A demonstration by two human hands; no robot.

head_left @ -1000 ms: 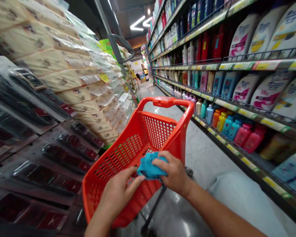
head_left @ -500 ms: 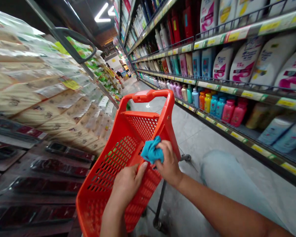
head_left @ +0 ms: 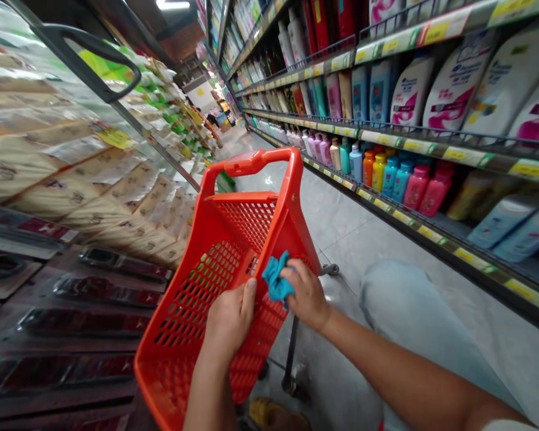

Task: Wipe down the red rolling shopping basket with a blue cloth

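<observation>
A red plastic shopping basket cart (head_left: 296, 230) with perforated walls stands tilted in view before me. My left hand (head_left: 231, 317) is closed on the cart's near side rim, thumb on top. In my right hand (head_left: 306, 294) a crumpled blue cloth (head_left: 277, 278) is bunched, held against the outside of the same side wall, just right of my left hand. The cart's handle (head_left: 251, 163) rises at its far end. No goods show inside the cart.
Shelves of shampoo bottles (head_left: 408, 99) line the right side. Packaged goods (head_left: 76, 191) are stacked at the left, with boxed items (head_left: 94, 326) below. A metal pole with a grey loop (head_left: 103, 66) crosses the upper left. My knee (head_left: 413, 329) is at the lower right.
The cart appears slightly further left and higher in view. My right hand and the cloth have moved from the rim slightly down the outer side. My left hand still grips the rim.
</observation>
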